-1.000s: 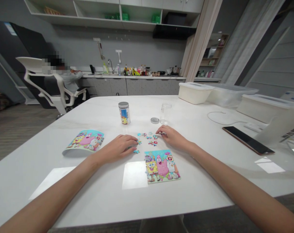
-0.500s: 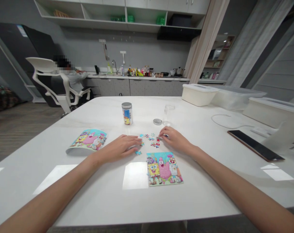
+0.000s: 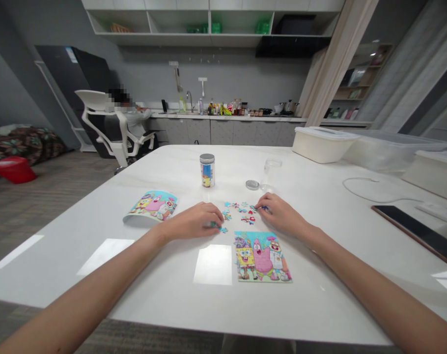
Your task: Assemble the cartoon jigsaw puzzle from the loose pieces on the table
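Several loose jigsaw pieces lie in a small cluster on the white table. At the cluster's left edge my left hand is closed, its fingers curled toward the thumb with a bit of a teal piece showing between them. On the other side my right hand has its fingertips pinched on a piece, and a dark blue bit shows beneath the hand. Nearer to me lies an assembled cartoon jigsaw puzzle, flat and square. A curled picture sheet with the same cartoon rests beyond my left forearm.
Behind the pieces stand a lidded jar with a cartoon label, a loose metal lid and a clear jar. Storage boxes, a cable and a dark tablet occupy the right side. A person sits in a chair far left.
My left fingers have curled in from lying flatter, with a teal piece now between them. My right hand stays at the cluster's right edge. The view has shifted left.
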`<state>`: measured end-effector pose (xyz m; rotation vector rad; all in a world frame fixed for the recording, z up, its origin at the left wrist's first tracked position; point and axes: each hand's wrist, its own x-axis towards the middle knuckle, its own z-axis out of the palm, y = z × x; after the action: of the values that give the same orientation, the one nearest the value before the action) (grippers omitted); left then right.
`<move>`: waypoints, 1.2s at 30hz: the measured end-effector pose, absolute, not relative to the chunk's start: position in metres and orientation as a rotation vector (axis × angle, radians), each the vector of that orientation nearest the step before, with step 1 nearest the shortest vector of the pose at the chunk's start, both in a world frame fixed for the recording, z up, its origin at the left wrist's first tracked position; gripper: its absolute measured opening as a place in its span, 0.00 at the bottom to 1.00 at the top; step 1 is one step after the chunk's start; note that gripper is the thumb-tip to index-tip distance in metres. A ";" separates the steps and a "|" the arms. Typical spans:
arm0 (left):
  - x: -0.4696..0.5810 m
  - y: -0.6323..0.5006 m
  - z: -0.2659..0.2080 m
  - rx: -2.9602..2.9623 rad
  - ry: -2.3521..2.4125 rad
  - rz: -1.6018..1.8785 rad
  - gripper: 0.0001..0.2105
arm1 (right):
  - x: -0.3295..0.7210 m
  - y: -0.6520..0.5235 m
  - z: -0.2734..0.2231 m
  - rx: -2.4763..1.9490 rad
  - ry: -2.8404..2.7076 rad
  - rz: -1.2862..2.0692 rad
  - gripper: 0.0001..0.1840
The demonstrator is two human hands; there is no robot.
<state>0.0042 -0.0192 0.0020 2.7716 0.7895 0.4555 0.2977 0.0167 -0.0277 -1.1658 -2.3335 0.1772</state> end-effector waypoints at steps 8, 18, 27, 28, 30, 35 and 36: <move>0.007 -0.021 -0.002 2.751 0.775 0.484 0.05 | 0.301 0.018 -0.028 -1.196 -2.378 0.095 0.13; 0.009 -0.023 -0.003 2.717 0.795 0.478 0.06 | 0.299 0.016 -0.022 -1.261 -2.396 0.086 0.11; 0.011 -0.031 0.001 2.722 0.835 0.430 0.09 | 0.297 0.013 -0.023 -1.268 -2.384 0.142 0.05; 0.012 -0.032 0.000 2.726 0.840 0.429 0.10 | 0.296 0.013 -0.023 -1.269 -2.381 0.148 0.05; 0.014 -0.034 0.000 2.728 0.845 0.428 0.13 | 0.296 0.012 -0.023 -1.267 -2.376 0.152 0.04; 0.017 -0.037 0.001 2.692 0.865 0.443 0.16 | 0.297 0.013 -0.024 -1.236 -2.375 0.149 0.07; 0.017 -0.038 0.002 2.687 0.873 0.441 0.16 | 0.297 0.013 -0.024 -1.231 -2.374 0.154 0.07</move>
<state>0.0170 -0.0378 0.0017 2.6871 0.8725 0.4408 0.2969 0.0129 -0.0241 -1.2311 -2.3742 0.1542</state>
